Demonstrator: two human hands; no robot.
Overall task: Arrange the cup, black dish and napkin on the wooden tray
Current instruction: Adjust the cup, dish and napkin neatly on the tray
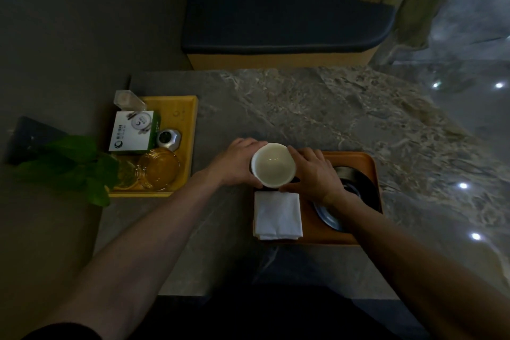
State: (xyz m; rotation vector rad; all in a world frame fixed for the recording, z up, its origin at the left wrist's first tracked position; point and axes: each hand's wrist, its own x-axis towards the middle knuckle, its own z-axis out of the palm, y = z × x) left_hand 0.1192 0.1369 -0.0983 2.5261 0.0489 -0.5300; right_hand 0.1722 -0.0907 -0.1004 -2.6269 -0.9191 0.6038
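I hold the white cup between both hands: my left hand wraps its side at nine o'clock, my right hand presses it from three o'clock, so each grip is closed on the cup. The cup is upright, mouth open toward me, at the far left corner of the wooden tray; I cannot tell whether its base touches down. At six o'clock from the cup, the folded white napkin lies on the tray's left part. The black dish sits on the right part, partly under my right wrist. At nine o'clock on the desk, a yellow tray holds a box and glassware.
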